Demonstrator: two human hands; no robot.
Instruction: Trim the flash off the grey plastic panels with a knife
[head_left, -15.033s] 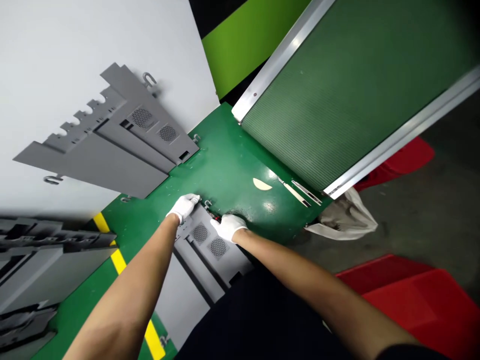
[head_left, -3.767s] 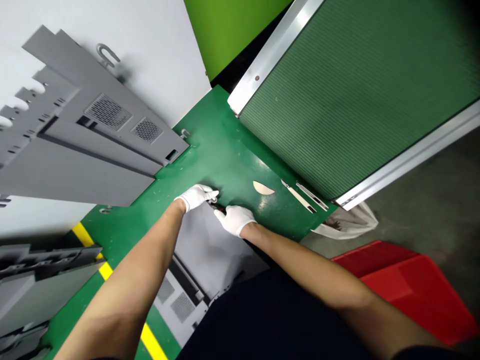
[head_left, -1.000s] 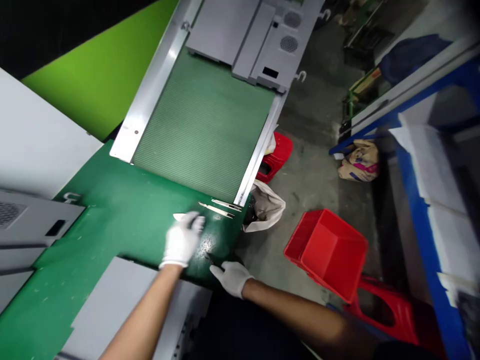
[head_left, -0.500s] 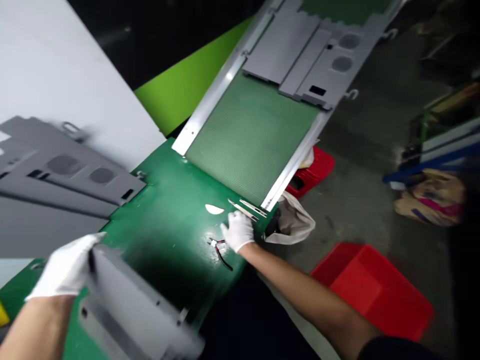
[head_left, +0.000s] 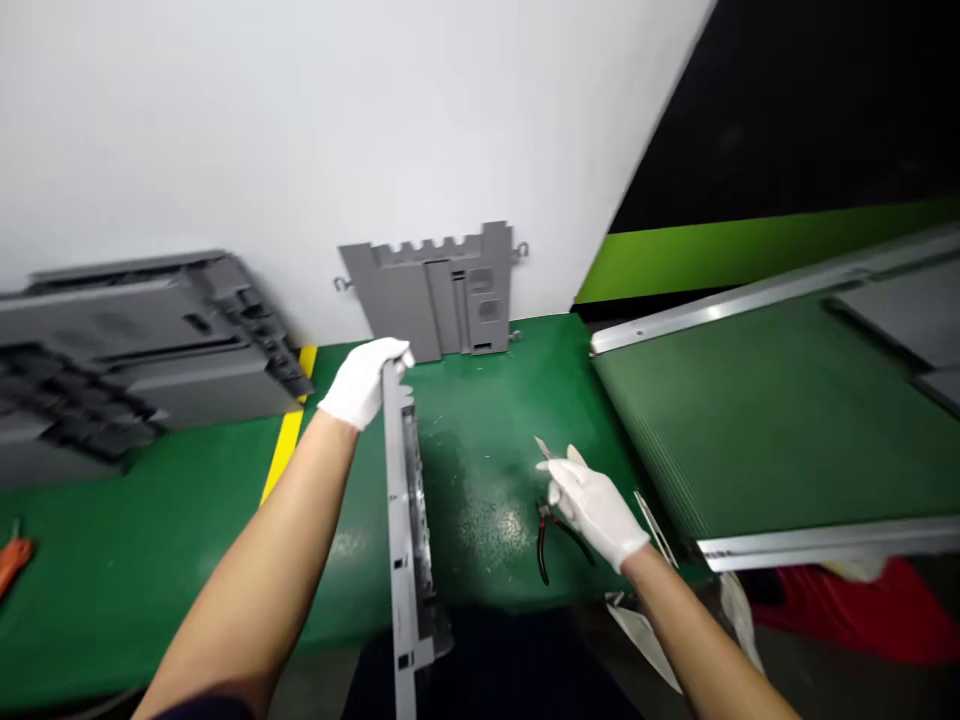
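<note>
Panel [head_left: 399, 510], gray, is held on edge at lower centre, its far end clamped in the left hand [head_left: 361, 385], while the right hand [head_left: 596, 508] has its fingers closed on a knife [head_left: 542, 447] — seemingly the step of readying panel and blade, where the next move would call for a firm hold and a careful edge. Counted outward: one knife, one pair of pliers [head_left: 541, 550], one slim white tool [head_left: 654, 526] at lower right, one standing panel [head_left: 405, 310] at upper centre — and a left-side pile of panels [head_left: 202, 390] too overlapped to count.
</note>
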